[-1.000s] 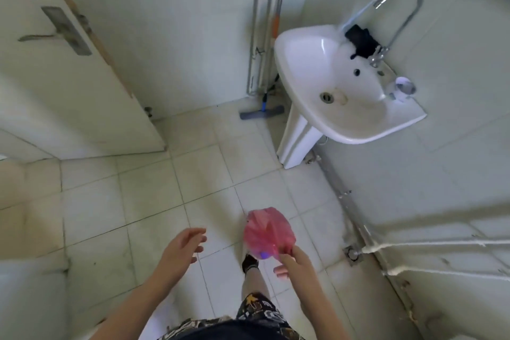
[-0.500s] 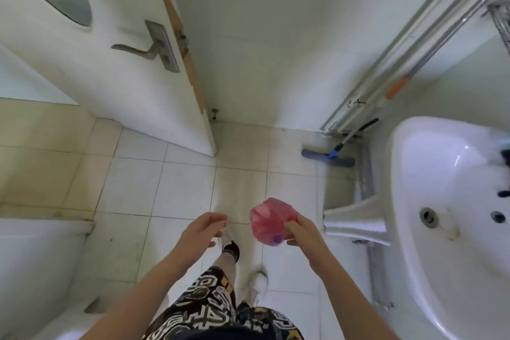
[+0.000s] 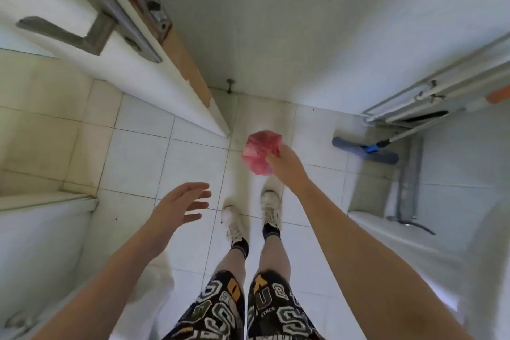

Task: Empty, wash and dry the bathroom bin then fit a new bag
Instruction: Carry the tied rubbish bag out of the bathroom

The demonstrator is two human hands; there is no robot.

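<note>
A crumpled pink plastic bag (image 3: 259, 156) hangs in front of me above the tiled floor, and my right hand (image 3: 287, 167) grips it from the right side. My left hand (image 3: 180, 205) is stretched forward lower and to the left, fingers spread and holding nothing, well apart from the bag. No bin shows in this view.
The white door (image 3: 132, 36) stands ajar at upper left, its metal handle (image 3: 71, 27) facing me. A blue flat mop (image 3: 364, 150) lies by the wall pipes at right. The sink's rim (image 3: 408, 232) is at right, a white fixture (image 3: 36, 257) at lower left.
The view has swung left from the sink toward the door. My right hand still grips the pink bag and has carried it forward; my left hand has opened wider.
</note>
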